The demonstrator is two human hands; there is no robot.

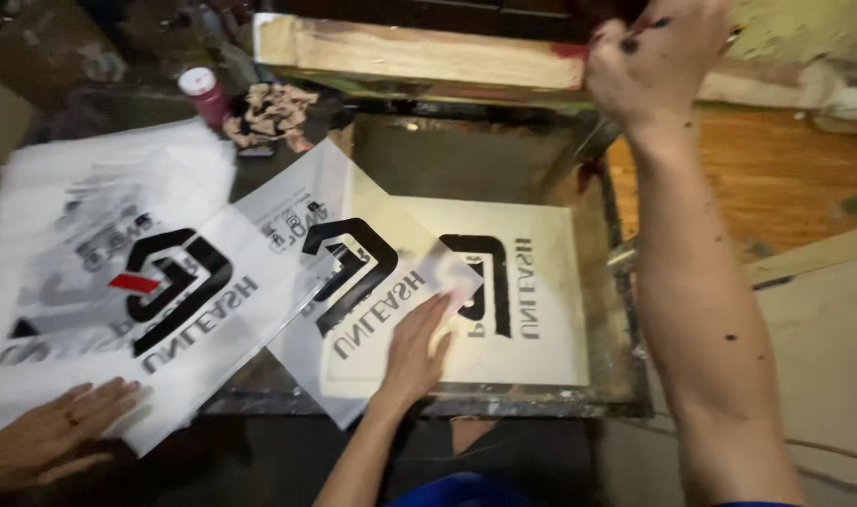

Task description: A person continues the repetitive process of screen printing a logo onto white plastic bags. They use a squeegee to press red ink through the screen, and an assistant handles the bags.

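My left hand (417,349) lies flat, fingers spread, on a translucent plastic sheet (353,282) printed with a black logo. The sheet lies skewed over a white printing board (550,300) that carries the same black design. My right hand (649,58), flecked with dark ink, grips the right end of a wooden screen frame (419,52) that is lifted up at the far side of the board. My right forearm runs down the right side of the view.
A stack of printed plastic sheets (119,272) with black and red logos lies at left, with another person's hand (53,434) resting on its near corner. A red-filled bottle with a white cap (203,92) and a crumpled rag (274,113) sit behind. A wooden surface (757,178) lies at right.
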